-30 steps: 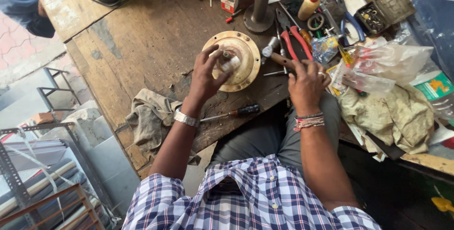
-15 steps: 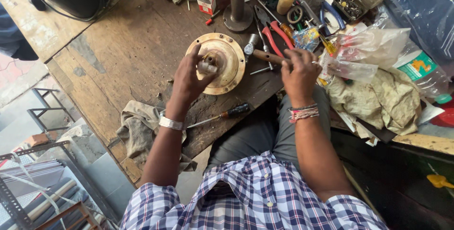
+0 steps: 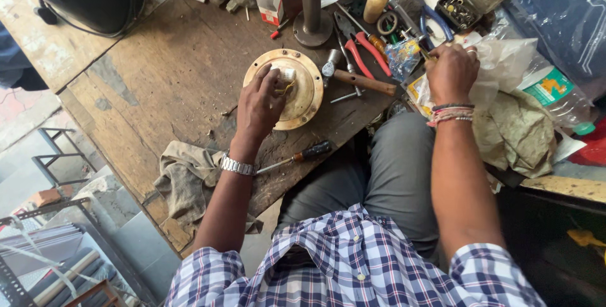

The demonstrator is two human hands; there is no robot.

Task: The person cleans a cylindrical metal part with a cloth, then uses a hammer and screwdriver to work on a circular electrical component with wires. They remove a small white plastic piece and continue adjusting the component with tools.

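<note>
While left hand (image 3: pixel 260 102) hides brass disc (image 3: pixel 304 92) centre.

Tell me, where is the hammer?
In the head view, the hammer lies on the wooden bench, just right of the round brass disc, beside the red-handled pliers.

Both arms reach forward, well apart. The left hand (image 3: pixel 260 102) lies palm down, fingers curled and spread, the wrist straight and wearing a metal watch. The right hand (image 3: pixel 451 70) is bunched into a loose fist, knuckles up, with bands around its wrist.
</note>
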